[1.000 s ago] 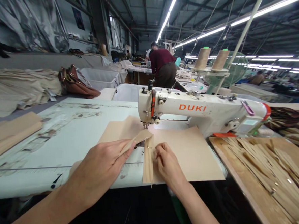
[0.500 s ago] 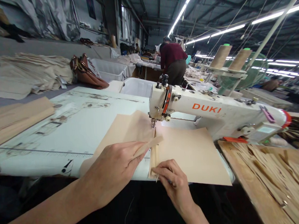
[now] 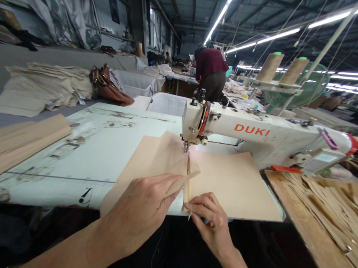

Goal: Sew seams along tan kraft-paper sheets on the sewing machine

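Observation:
My left hand [image 3: 147, 204] pinches the raised edge of a beige fabric panel [image 3: 151, 154], which lies partly under the sewing machine's presser foot [image 3: 186, 147]. A narrow zipper [image 3: 187, 190] runs from the foot toward the table's front edge, with a bit of gold-coloured metal showing along it. Its near end is between the thumb and fingers of my right hand [image 3: 210, 217], where a short pale tail pokes out. To the right of the zipper a second beige stretch of material [image 3: 233, 183] lies flat; whether it joins the left panel is hidden.
The white sewing machine [image 3: 245, 126] spans the right side, with two thread cones [image 3: 270, 67] behind. A wooden board [image 3: 292, 208] at right bears several zippers [image 3: 338, 213]. Beige pieces [image 3: 24, 139] lie at left, near a brown bag [image 3: 111, 87]. A person [image 3: 212, 69] bends over farther back.
The whole view has shifted slightly. Both hands keep their holds, and the left hand sits slightly lower against the panel; the fabric under the foot looks nearly the same.

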Demonstrator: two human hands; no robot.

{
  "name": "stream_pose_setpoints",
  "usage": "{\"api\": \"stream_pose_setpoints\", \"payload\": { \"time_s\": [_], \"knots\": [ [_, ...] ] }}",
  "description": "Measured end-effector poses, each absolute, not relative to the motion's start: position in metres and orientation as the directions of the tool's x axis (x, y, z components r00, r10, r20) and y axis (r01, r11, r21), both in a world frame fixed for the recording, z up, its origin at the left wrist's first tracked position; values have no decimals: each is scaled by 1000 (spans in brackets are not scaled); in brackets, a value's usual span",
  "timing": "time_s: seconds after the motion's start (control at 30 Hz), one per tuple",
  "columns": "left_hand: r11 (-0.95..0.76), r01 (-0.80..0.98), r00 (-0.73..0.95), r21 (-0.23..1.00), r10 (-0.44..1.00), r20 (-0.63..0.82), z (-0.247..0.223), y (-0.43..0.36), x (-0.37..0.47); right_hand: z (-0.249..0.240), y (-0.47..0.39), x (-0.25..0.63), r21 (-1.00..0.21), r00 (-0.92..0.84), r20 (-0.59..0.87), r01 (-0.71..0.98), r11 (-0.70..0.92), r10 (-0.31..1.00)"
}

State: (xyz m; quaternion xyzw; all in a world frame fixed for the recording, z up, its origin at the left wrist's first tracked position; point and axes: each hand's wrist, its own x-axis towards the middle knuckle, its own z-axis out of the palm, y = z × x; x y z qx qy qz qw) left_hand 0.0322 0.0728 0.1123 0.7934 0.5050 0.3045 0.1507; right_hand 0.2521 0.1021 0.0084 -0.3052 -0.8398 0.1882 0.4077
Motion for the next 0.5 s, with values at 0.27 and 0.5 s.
{"api": "stream_pose_setpoints", "payload": {
  "time_s": [0.27,0.5],
  "knots": [
    [-427,715,310,554,903,296,117,72,39,7,101,253,-585,-472,565,348,732,676],
    [-508,741,355,440,852,386,100,70,38,3,99,253,-518,-497,574,395,758,651]
  ]
}}
